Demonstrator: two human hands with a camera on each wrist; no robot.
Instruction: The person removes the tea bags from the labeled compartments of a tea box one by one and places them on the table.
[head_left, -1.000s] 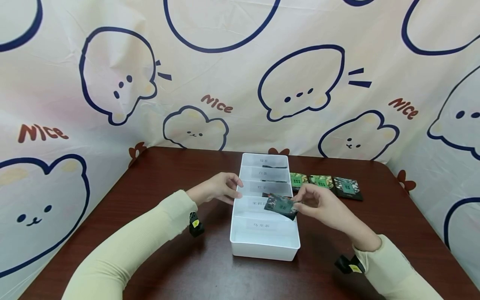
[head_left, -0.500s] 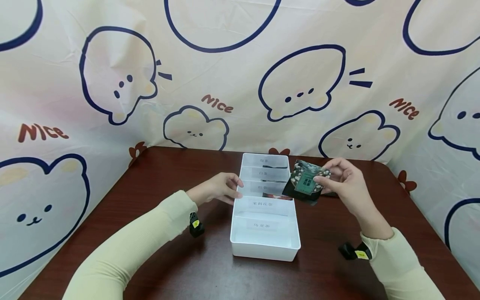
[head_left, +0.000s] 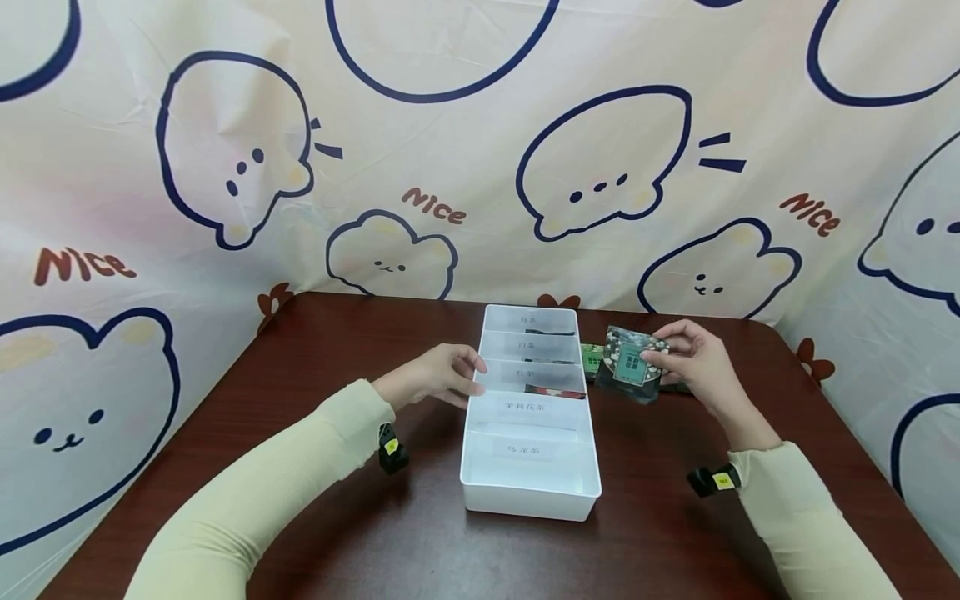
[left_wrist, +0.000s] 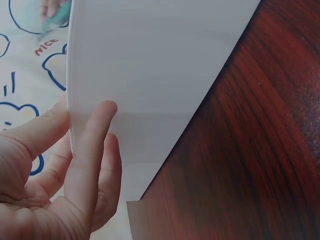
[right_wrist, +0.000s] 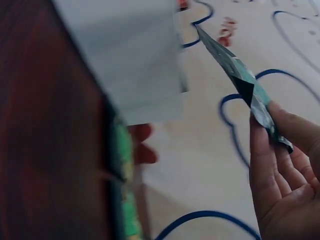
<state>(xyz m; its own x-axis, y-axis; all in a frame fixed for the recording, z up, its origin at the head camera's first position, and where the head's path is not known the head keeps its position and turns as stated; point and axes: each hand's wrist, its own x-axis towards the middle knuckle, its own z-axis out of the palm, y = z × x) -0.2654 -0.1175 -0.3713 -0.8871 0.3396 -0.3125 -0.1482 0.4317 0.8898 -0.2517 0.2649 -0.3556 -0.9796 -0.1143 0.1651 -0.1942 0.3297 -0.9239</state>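
Pinching a square, glossy, dark-green flower-print sachet (head_left: 628, 367) between thumb and fingers of the right hand (head_left: 701, 362), just right of a long, white plastic divided box (head_left: 531, 503) and clear of the reddish-brown wood-grain table (head_left: 360, 525). Gripping the box's left rim with bent fingers of the left hand (head_left: 438, 375), tips on both sides of the wall. Also showing a bright-green printed packet (head_left: 591, 358) at the box's right side, partly behind the sachet, and a red-and-dark packet (head_left: 557, 392) in the box's middle compartment.

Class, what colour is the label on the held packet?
The label is teal green, best seen in the head view.
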